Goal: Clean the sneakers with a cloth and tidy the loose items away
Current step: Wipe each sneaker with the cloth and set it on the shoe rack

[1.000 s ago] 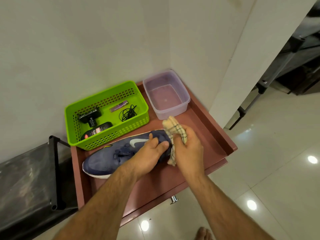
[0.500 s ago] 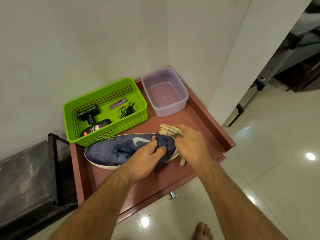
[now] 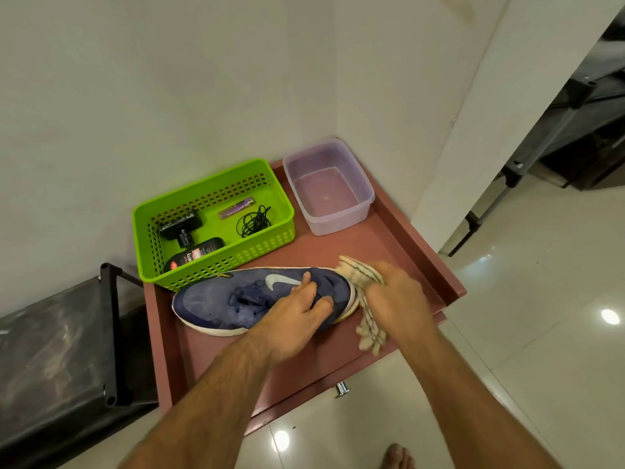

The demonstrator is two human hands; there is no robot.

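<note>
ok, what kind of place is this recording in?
Probably a home, a corner of a tiled room. A reddish drawer top holds a green basket of odds and ends, a plastic tub and a sneaker being wiped with a cloth; the person's foot is bare.

The right hand (image 3: 395,296) is smeared by motion blur, so its grip on the cloth (image 3: 367,319) cannot be read. The left hand (image 3: 294,316) hides the sneaker's (image 3: 216,302) collar. At 6 o'clock, a bare foot (image 3: 397,456) is cut off by the frame edge. The bottle (image 3: 194,255) label is too small to read.
</note>
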